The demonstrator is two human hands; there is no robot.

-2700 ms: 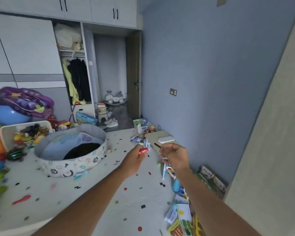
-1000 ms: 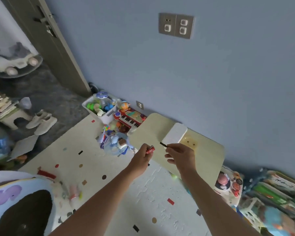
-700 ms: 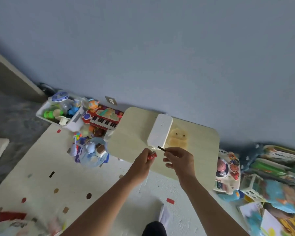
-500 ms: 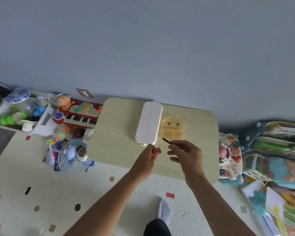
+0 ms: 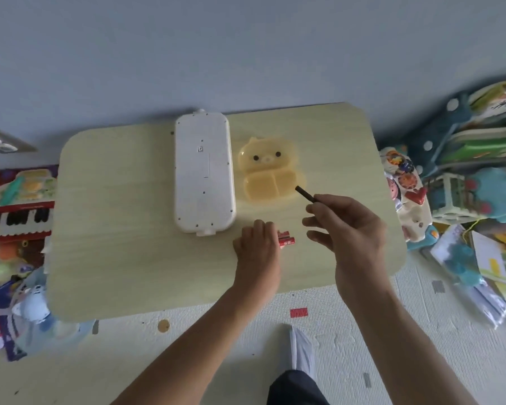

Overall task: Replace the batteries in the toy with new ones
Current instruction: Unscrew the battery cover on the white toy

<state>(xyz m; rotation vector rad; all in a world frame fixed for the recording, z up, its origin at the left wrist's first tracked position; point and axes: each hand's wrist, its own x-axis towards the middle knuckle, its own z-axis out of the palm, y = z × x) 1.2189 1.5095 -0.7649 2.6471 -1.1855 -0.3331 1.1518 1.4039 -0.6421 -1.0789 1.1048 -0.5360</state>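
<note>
Head view: left hand (image 5: 257,244) pinches red batteries (image 5: 286,238) near table edge (image 5: 187,305); right hand (image 5: 348,229) grips dark stick (image 5: 304,194).

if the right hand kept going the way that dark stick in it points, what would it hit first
Probably the yellow bear-shaped tray: the dark stick in the right hand aims up-left at its lower right edge. Its height above the table is unclear.

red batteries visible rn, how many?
2. Both red batteries lie side by side on the table, at the fingertips of the left hand, just below the white toy. The hand may hide more.
</note>
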